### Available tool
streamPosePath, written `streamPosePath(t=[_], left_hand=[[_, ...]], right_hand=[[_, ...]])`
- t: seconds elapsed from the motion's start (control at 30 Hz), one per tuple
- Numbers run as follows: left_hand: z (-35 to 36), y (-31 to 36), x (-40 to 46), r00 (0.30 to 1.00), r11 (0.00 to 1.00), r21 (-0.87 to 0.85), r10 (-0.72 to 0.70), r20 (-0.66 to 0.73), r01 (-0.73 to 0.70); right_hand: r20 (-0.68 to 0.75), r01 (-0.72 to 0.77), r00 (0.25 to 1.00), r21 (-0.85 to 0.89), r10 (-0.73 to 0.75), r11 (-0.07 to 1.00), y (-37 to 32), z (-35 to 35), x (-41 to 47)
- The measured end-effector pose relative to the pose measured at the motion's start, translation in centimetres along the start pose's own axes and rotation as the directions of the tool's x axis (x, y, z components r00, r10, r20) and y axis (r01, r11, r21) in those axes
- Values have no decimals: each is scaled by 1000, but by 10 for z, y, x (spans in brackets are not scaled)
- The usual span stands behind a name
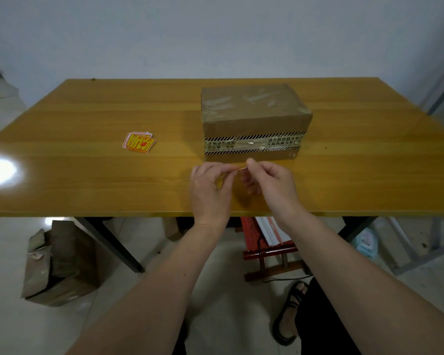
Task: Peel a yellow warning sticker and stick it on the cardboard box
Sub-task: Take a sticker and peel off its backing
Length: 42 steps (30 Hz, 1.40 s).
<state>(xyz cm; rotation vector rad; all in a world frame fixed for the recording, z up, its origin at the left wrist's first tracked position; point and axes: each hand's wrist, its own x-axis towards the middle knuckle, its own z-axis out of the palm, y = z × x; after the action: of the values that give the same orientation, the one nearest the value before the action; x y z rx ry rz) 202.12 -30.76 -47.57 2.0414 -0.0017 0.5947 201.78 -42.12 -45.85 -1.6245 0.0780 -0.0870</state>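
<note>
Item 1: yellow warning sticker (237, 169). Located just in front of the box, at 6 o'clock from it, held edge-on between both hands above the table (87, 175). Only a thin yellow-and-red sliver shows; whether backing and label have begun to part cannot be told at this angle. Judged very light, thin and floppy, prone to curl and to cling to skin once bared. Best taken at one corner or along an edge, keeping fingertips off the adhesive.

Item 2: left hand (210, 190). Fingers pinched together on the sticker's left end.

Item 3: right hand (269, 185). Thumb and forefinger closed on the right end, at the peeling corner.

Item 4: cardboard box (254, 116). Sealed with clear tape on top and a striped printed band around the near face. Contents hidden. Stiff, flat top offers bare area for sticking.

Item 5: sticker stack (139, 142). At 9 o'clock from the box, well apart, several spare sheets fanned loosely.

Item 6: torn carton (59, 262). On the floor at 7 o'clock, open; contents not discernible.
</note>
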Motion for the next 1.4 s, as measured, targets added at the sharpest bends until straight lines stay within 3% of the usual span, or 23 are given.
streamPosePath(t=[0.17, 0.37, 0.6, 0.83, 1.4], left_hand=[[-10, 15, -10, 998, 1000, -15, -13, -65, 12], [-19, 25, -23, 993, 1000, 11, -16, -113, 17], [-25, 35, -28, 989, 999, -7, -36, -141, 35], [-29, 40, -30, 981, 990, 135, 55, -188, -29], [-25, 32, -29, 997, 995, -77, -66, -33, 63]], right_hand=[[52, -153, 988, 183, 146, 971, -12, 0, -7], [123, -235, 971, 321, 206, 918, -22, -1, -23], [151, -229, 970, 306, 190, 924, -33, -4, -33], [158, -220, 970, 220, 188, 950, -41, -1, -37], [128, -147, 985, 252, 117, 957, -45, -4, -35]])
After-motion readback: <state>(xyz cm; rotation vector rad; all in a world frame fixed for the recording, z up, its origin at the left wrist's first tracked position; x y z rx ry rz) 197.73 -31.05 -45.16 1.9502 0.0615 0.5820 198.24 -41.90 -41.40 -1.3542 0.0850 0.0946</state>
